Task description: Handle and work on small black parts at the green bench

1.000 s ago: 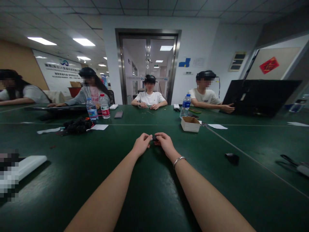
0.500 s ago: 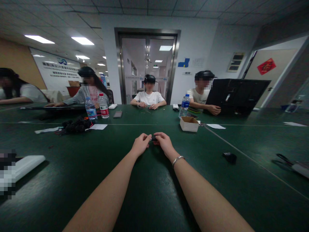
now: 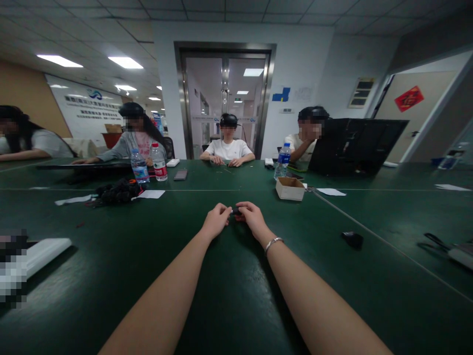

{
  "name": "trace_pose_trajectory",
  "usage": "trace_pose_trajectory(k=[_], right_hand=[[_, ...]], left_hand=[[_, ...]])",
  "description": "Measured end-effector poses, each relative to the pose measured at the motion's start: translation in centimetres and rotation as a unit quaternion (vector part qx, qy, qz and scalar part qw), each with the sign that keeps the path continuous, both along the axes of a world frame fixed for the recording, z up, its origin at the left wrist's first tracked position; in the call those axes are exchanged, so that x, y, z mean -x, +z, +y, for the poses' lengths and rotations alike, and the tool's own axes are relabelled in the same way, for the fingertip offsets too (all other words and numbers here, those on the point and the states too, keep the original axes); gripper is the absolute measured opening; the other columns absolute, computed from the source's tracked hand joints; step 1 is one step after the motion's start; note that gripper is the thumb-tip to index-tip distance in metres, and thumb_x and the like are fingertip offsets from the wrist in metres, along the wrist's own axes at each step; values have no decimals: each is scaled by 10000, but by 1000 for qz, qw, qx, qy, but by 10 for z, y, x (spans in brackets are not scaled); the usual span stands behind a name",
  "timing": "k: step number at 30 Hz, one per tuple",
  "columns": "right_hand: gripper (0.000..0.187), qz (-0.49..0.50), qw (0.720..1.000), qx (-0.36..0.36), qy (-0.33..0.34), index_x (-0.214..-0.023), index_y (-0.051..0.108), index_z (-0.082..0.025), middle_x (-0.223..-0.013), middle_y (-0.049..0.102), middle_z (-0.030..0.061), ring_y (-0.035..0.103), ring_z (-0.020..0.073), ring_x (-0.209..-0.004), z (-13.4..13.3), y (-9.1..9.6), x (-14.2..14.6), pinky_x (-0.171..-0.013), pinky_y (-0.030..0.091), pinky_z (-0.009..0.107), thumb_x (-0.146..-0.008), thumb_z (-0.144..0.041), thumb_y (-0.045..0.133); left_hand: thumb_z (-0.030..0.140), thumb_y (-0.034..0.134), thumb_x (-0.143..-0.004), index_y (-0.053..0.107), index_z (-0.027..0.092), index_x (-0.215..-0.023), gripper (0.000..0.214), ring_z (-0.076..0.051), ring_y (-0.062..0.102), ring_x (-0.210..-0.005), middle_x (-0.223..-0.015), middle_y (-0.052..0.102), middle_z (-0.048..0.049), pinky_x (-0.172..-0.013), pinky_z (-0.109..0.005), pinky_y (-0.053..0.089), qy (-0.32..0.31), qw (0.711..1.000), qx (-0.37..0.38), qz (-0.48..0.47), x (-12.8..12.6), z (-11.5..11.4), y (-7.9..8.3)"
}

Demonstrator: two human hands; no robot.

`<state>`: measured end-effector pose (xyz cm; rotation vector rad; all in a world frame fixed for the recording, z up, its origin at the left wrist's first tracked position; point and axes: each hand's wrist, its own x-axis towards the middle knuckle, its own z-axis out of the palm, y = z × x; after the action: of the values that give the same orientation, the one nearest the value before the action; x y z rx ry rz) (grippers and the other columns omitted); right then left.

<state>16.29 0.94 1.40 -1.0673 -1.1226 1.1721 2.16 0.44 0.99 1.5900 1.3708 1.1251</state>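
Out over the green table (image 3: pixel 221 305), my left hand (image 3: pixel 216 219) and my right hand (image 3: pixel 252 218) meet around a small black object (image 3: pixel 235 211). Thumb and fingers of my right hand are closed on its dark body. The fingertips of my left hand pinch its left end, where a bit of shiny metal shows. Its exact kind is too small to make out, and my right fingers cover part of it. A silver bracelet (image 3: pixel 274 244) circles my right wrist.
An open cardboard box (image 3: pixel 290 192) stands ahead to the right, beside a water bottle (image 3: pixel 283 160). A black item (image 3: pixel 352 240) lies at right. Two bottles (image 3: pixel 158 162) and a black cable bundle (image 3: pixel 116 191) are at left. Several people sit opposite; one is behind a black panel (image 3: pixel 354 145).
My hands stay in nearly the same place, still on the small black object. Across the table at right, a person has raised a hand from the black panel to the face; the panel has shifted slightly.
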Motion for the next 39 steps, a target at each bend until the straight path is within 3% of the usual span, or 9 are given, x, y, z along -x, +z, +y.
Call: trace_pose_trajectory(k=[3, 10, 16, 22, 26, 29, 33, 36, 39], right_hand=[[136, -2, 1000, -4, 4, -817, 624, -158, -665, 621, -3, 607, 99, -558, -1, 0, 0, -524, 520, 210, -716, -122, 541], [132, 1, 1000, -4, 6, -808, 624, -159, -649, 612, -9, 606, 95, -546, -1, 1, 0, -510, 518, 204, -717, -116, 539], [134, 17, 1000, -5, 3, -805, 620, -159, -665, 615, -5, 595, 85, -518, -1, 0, -1, -506, 518, 206, -715, -103, 538], [129, 19, 1000, 0, 5, -805, 618, -153, -658, 608, -2, 601, 87, -513, -1, 1, 0, -487, 520, 196, -721, -88, 543], [101, 40, 999, 21, 9, -833, 589, -148, -680, 613, 10, 620, 98, -520, -4, 6, -1, -516, 545, 215, -747, -104, 561], [190, 99, 994, 48, 22, -950, 528, -168, -718, 635, 19, 652, 123, -562, -11, 10, 5, -578, 567, 252, -770, -119, 563], [372, 176, 978, 67, 89, -1126, 428, -218, -772, 646, 5, 658, 122, -601, -24, 13, 30, -649, 564, 288, -788, -129, 556], [521, 116, 983, 68, 126, -1254, 344, -243, -800, 636, -2, 649, 124, -632, -33, 19, 43, -652, 547, 294, -792, -185, 577], [646, -135, 981, 22, 134, -1340, 298, -271, -889, 637, 27, 641, 152, -712, -39, 34, 20, -694, 526, 330, -777, -278, 614]], left_hand=[[446, 503, -789, 561, 185, -783, 267, -124, 589, -587, -717, 632, -15, -584, -242, 460, -6, 999, -10, 32, 1, 2, -2], [557, 366, -831, 576, 168, -706, 459, -141, 594, -579, -690, 629, -40, -588, -265, 462, 5, 998, -2, 55, 2, 5, -4], [430, 529, -781, 551, 202, -856, 241, -112, 571, -571, -702, 611, 5, -562, -231, 455, -21, 1000, -23, -4, 2, 2, -6], [383, 552, -779, 562, 194, -809, 192, -107, 558, -571, -683, 601, 5, -568, -230, 455, -25, 999, -26, -15, 3, 5, -9], [369, 561, -784, 567, 199, -920, 218, -135, 594, -736, -873, 628, -40, -599, -234, 475, -28, 996, -9, -86, 0, 1, -3], [342, 433, -861, 558, 224, -1035, 245, -157, 589, -951, -1094, 608, -66, -708, -256, 492, -29, 986, -24, -165, -6, -7, 7], [306, 352, -889, 509, 215, -1133, 303, -159, 601, -979, -1058, 638, -78, -817, -282, 485, 12, 966, -67, -251, -16, -14, 16], [344, 313, -896, 512, 186, -1116, 336, -151, 623, -845, -910, 638, -72, -757, -269, 495, 106, 968, -74, -214, -10, -10, 20], [357, 277, -899, 523, 176, -1090, 360, -130, 599, -686, -818, 601, -45, -671, -253, 483, 162, 981, -73, -76, 28, -9, 27]])
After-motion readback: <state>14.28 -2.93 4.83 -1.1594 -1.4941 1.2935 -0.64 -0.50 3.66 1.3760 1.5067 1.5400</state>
